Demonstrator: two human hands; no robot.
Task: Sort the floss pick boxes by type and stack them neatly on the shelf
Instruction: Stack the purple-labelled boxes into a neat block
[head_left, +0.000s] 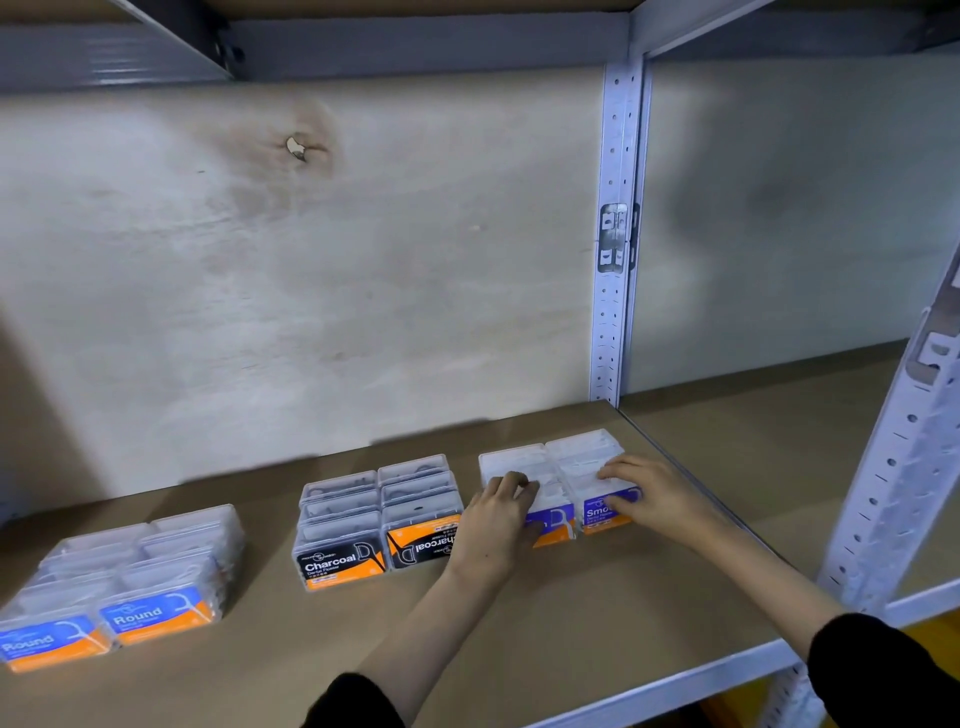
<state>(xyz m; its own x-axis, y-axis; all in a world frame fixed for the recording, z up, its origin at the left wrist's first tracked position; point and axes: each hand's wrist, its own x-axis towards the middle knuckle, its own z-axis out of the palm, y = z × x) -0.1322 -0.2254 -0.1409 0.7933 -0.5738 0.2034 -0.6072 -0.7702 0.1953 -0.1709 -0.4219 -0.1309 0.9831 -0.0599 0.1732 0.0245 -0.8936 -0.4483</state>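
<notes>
We have the purple Smooth boxes (582, 453) near the shelf's (571, 623) right edge, rows running front to back, labels facing the front edge. Our left hand (496, 519) curls round the left row's front box; our right hand (652, 491) lies spread on the right row. Charcoal boxes (343, 519) sit mid-shelf, Round boxes (140, 571) leftward

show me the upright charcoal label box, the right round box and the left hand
upright-label charcoal box (340, 564): head view, on its black front label
right round box (156, 614): head view, on its blue label
left hand (491, 525): head view, on the back of the hand
</notes>
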